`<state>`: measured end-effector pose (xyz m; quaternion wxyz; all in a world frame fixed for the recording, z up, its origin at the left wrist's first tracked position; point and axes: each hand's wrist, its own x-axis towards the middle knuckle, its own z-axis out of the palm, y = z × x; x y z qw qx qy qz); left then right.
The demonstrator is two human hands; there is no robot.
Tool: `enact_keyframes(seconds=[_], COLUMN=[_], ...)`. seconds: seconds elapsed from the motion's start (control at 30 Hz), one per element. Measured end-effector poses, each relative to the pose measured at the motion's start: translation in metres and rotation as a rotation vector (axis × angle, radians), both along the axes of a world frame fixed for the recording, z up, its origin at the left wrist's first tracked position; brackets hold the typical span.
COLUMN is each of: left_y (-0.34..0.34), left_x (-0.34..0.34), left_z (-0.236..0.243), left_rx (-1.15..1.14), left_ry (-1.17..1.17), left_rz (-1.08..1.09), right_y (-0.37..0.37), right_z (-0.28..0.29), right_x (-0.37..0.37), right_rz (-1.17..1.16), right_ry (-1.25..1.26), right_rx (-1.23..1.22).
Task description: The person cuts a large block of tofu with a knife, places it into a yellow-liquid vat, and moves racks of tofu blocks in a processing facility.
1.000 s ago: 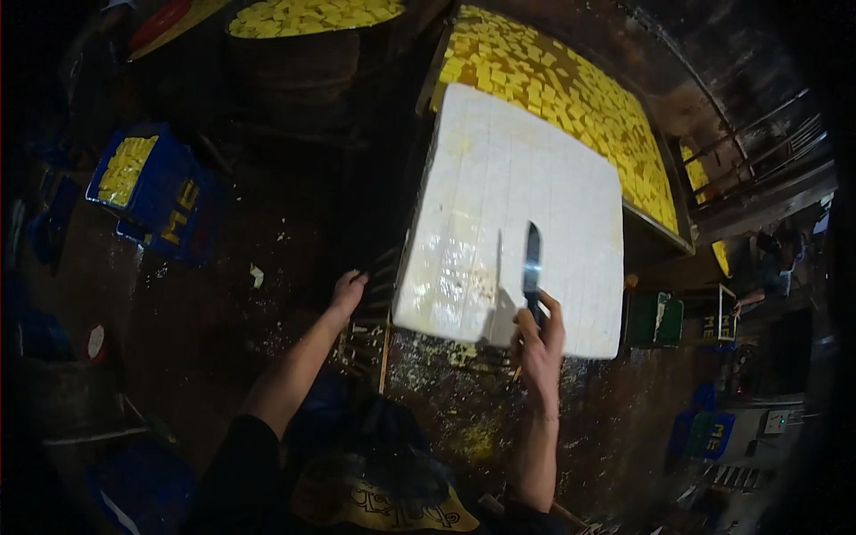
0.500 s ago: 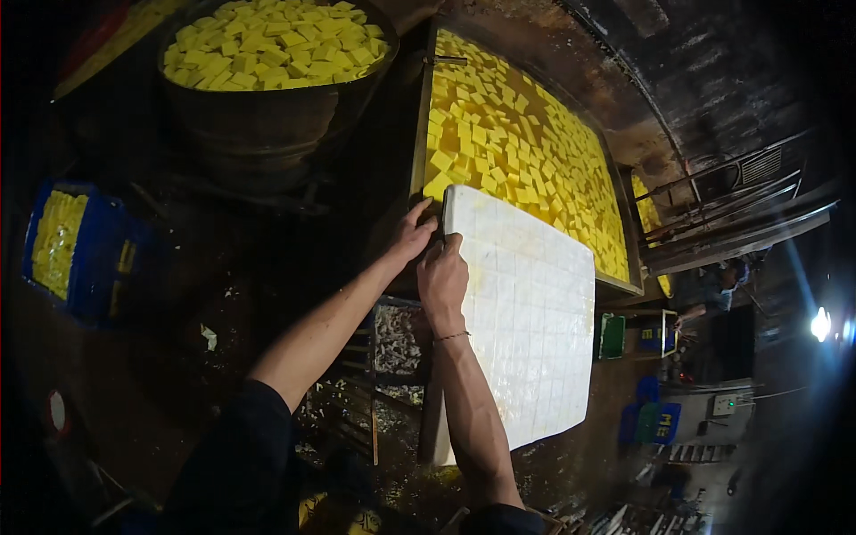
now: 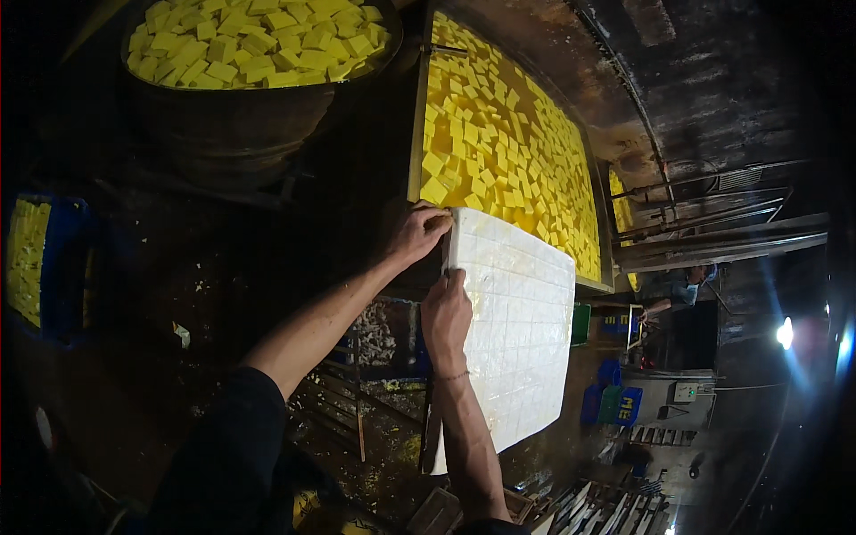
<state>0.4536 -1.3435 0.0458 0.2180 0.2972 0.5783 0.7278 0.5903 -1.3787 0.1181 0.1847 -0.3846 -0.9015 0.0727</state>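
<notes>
A large white slab [image 3: 517,330], scored into a grid of small squares, lies on a board in front of me. My left hand [image 3: 415,234] grips the slab's far left corner, fingers curled over the edge. My right hand [image 3: 446,312] presses on the slab's left edge just below, fingers bent against the surface. No knife is visible in either hand. Beyond the slab, a rectangular tank [image 3: 508,152] holds yellow liquid with several yellow cubes floating in it.
A big round tub [image 3: 259,53] of yellow cubes stands at the far left. A blue crate [image 3: 40,259] with yellow cubes sits at the left edge. Wet dark floor and wooden frames [image 3: 357,392] lie below. Another person [image 3: 682,290] works at the right.
A second ago my right hand held a knife over the slab and my left was near its left edge. Both hands now sit at the slab's far left corner; the knife is out of sight.
</notes>
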Motion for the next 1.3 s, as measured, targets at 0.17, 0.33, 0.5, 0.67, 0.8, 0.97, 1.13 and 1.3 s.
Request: enact_keyframes(seconds=[0.17, 0.33, 0.5, 0.67, 0.8, 0.97, 1.13, 1.3], left_y=[-0.024, -0.072, -0.116, -0.171, -0.207, -0.239, -0.304, -0.279], left_x=[0.037, 0.099, 0.164, 0.241, 0.313, 0.401, 0.522, 0.602], left_z=[-0.002, -0.002, -0.004, -0.009, -0.012, -0.056, -0.120, -0.160], left_rx=[0.122, 0.137, 0.099, 0.067, 0.032, -0.233, -0.360, -0.658], left_ry=[0.179, 0.200, 0.205, 0.117, 0.052, -0.741, -1.430, -1.168], left_rz=[0.114, 0.091, 0.049, -0.001, 0.105, 0.119, -0.202, -0.385], right_y=[-0.046, -0.095, -0.139, -0.194, -0.221, -0.262, -0.330, -0.344], right_z=[0.003, 0.006, -0.003, -0.001, -0.023, -0.039, -0.062, -0.054], right_x=[0.060, 0.123, 0.191, 0.269, 0.319, 0.370, 0.495, 0.623], right_rz=[0.017, 0.006, -0.032, -0.118, -0.054, -0.054, -0.269, -0.354], right_ry=[0.012, 0.007, 0.023, -0.061, 0.047, 0.210, 0.445, 0.572], right_rx=[-0.085, -0.159, -0.187, -0.308, -0.232, -0.415, -0.945, -0.833])
